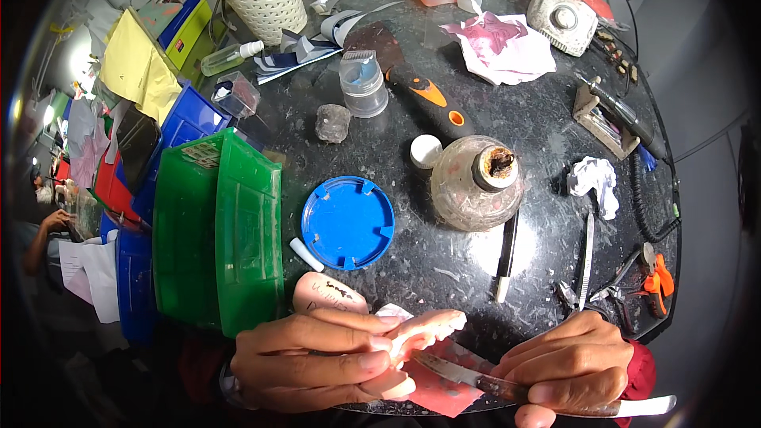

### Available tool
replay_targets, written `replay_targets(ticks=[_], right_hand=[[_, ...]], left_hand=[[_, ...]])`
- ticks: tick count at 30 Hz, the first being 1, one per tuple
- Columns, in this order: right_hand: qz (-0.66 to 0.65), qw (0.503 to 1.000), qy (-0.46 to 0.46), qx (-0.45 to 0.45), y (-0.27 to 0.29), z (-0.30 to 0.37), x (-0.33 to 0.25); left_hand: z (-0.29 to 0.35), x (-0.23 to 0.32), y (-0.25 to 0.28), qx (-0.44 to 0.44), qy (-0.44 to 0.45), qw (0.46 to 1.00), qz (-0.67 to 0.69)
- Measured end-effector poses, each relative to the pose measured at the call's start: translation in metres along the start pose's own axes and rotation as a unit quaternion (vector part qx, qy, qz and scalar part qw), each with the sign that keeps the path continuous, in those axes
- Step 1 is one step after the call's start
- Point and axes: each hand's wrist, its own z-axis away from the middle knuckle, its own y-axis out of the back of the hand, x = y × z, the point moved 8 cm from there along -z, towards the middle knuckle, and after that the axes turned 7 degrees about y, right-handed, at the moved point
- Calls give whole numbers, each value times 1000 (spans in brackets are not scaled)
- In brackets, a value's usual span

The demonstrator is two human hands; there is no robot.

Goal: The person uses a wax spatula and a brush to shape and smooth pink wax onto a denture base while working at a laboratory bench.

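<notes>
My left hand (pixel 317 361) is closed round a pink denture base (pixel 428 331) with an uneven edge, holding it low at the front of the table. Its fingers cover much of the piece. In my right hand (pixel 563 364) is a wax knife (pixel 460 372), gripped along its dark handle. The blade points left and its tip meets the pink piece, or lies just beside it. Beneath the hands lies a flat red-pink sheet (pixel 444 396). A pink block with handwriting (pixel 329 293) sits just beyond my left fingers.
Beyond the hands stands a glass spirit lamp (pixel 476 194) with a charred wick. Left of it lie a blue round lid (pixel 347 222) and green bins (pixel 250 238). Pliers (pixel 658 285), a slim metal tool (pixel 587 261) and crumpled paper (pixel 594 184) are at right. Another person's arm (pixel 40 246) shows far left.
</notes>
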Motion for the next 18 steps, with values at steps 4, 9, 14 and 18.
replay_targets(ticks=[4, 9, 14, 18], right_hand=[[20, 1000, -10, 0, 2, -1, -9], [-4, 999, -46, 8, 0, 1, 8], [45, 997, -58, -5, 6, 2, 2], [29, 998, -50, -1, 3, -2, 0]], left_hand=[[-3, 5, -4, -13, -23, 1000, -1], [5, -2, 4, 14, 0, 1000, 9], [1, -5, -6, -4, -40, 999, 32], [3, 2, -3, -10, -49, 999, 14]])
